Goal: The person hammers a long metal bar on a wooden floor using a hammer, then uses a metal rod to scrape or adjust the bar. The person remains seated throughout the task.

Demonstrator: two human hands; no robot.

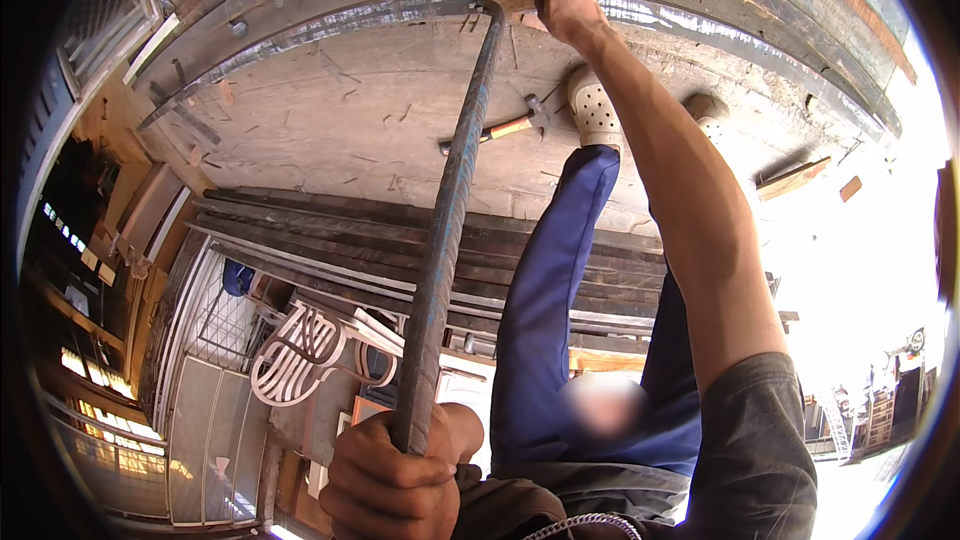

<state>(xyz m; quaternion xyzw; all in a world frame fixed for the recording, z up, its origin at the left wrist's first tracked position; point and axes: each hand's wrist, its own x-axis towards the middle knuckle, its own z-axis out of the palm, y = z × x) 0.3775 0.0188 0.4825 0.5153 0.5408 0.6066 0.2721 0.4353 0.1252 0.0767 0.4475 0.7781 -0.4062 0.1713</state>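
My left hand point(395, 475) is wrapped round the near end of a long steel pry bar point(445, 220), dark with blue marks. The bar slants away to its bent far end, which rests at a long dark wooden beam point(400, 12) flecked with white. At that end my right hand point(570, 5), arm stretched out, grips a small wood block point(514, 0) beside the bar's bend. Its fingers are closed on the block, partly hidden behind the hand. A claw hammer point(512, 127) with an orange and black handle lies on the floor between the bar and my foot.
My feet in pale clogs point(592, 105) stand on a dusty concrete floor point(330, 110) strewn with nails and splinters. Several more beams point(560, 260) lie stacked across behind my legs. Pinkish chair frames point(300, 355) stand at the left. Wood scraps point(795, 180) lie at the right.
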